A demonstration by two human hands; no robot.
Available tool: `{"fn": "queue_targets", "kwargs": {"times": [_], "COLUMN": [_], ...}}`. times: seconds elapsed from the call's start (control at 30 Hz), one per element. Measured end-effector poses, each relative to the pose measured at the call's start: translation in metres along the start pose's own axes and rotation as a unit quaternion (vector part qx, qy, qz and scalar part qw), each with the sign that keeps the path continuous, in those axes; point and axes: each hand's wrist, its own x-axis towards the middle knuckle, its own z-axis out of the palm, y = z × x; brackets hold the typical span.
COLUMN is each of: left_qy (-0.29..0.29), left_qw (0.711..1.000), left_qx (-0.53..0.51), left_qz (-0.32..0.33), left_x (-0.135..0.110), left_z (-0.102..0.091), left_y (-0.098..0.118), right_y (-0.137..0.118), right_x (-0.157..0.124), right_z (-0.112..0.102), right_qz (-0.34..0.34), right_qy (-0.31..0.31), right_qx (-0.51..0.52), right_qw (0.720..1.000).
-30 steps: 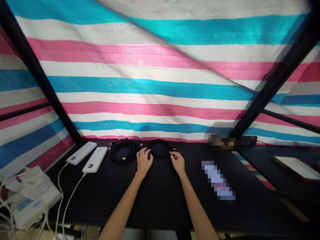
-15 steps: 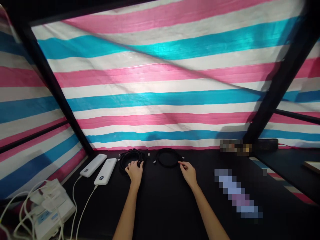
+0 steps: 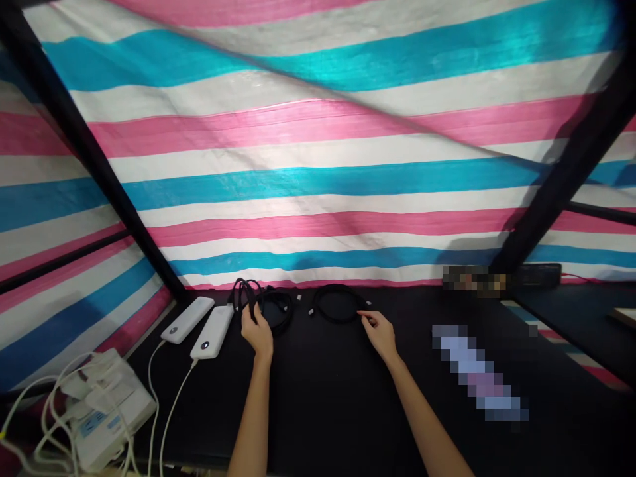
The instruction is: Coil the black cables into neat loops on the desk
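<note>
Firstly, head view, items as they stand on the black-topped bench [image 3: 318,404]. Left hand [image 3: 256,334]: fingers [image 3: 251,317] closed on a strand of the black cable bundle [image 3: 275,313], grip clamped, a loop raised toward 11 o'clock, the rest of the bundle lying at 1 o'clock. Right hand [image 3: 380,334]: grip apart, held low; tight black cable coil [image 3: 325,313] at 10 o'clock from it, fingertips [image 3: 362,315] at the coil's 4 o'clock edge, touching or just beside, cannot tell which. Coil round, no clear long axis; right hand the nearer to it, left hand nearer the bundle. Two white power banks [image 3: 187,320] at 10 o'clock from the left hand, white leads [image 3: 175,397] running to a white power strip [image 3: 109,414] at the bench's 8 o'clock. Striped tarpaulin [image 3: 318,172] behind. Pixelated item [image 3: 477,371] at 4 o'clock, too blurred to name.
</note>
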Motion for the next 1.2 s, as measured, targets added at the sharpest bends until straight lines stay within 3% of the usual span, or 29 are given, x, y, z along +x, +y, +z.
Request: {"fn": "queue_targets", "kwargs": {"times": [0.17, 0.33, 0.4, 0.47, 0.57, 0.63, 0.77, 0.9, 1.0, 1.1, 1.2], "left_qy": [0.063, 0.044, -0.002, -0.080, -0.213, -0.304, -0.426, -0.526, -0.567, -0.587, -0.621], "left_qw": [0.997, 0.983, 0.967, 0.948, 0.920, 0.899, 0.862, 0.801, 0.776, 0.765, 0.739], "left_qx": [-0.039, -0.098, -0.116, -0.130, -0.153, -0.153, -0.094, -0.051, -0.067, -0.117, -0.190], "left_qz": [0.017, 0.147, 0.227, 0.279, 0.292, 0.276, 0.257, 0.280, 0.267, 0.238, 0.178], "left_x": [-0.005, -0.052, -0.076, -0.097, -0.119, -0.127, -0.133, -0.133, -0.130, -0.126, -0.124], "left_z": [-0.005, -0.022, -0.034, -0.048, -0.067, -0.075, -0.080, -0.080, -0.085, -0.094, -0.099], "left_y": [0.010, 0.026, 0.037, 0.049, 0.067, 0.075, 0.082, 0.086, 0.094, 0.098, 0.093], "right_y": [-0.003, -0.014, -0.028, -0.045, -0.070, -0.080, -0.086, -0.092, -0.105, -0.122, -0.134], "right_x": [0.000, 0.000, -0.004, -0.011, -0.026, -0.035, -0.046, -0.060, -0.078, -0.097, -0.115], "right_z": [0.000, -0.002, -0.001, 0.001, 0.009, 0.013, 0.008, -0.011, -0.027, -0.042, -0.051], "right_qz": [0.023, 0.026, 0.029, 0.072, 0.191, 0.208, 0.195, 0.186, 0.195, 0.219, 0.207], "right_qy": [-0.002, 0.027, 0.023, -0.033, -0.221, -0.243, -0.204, -0.202, -0.167, -0.142, -0.126], "right_qx": [-0.016, 0.059, 0.141, 0.257, 0.425, 0.462, 0.473, 0.488, 0.508, 0.557, 0.552], "right_qw": [1.000, 0.998, 0.989, 0.963, 0.857, 0.827, 0.835, 0.828, 0.822, 0.789, 0.798]}}
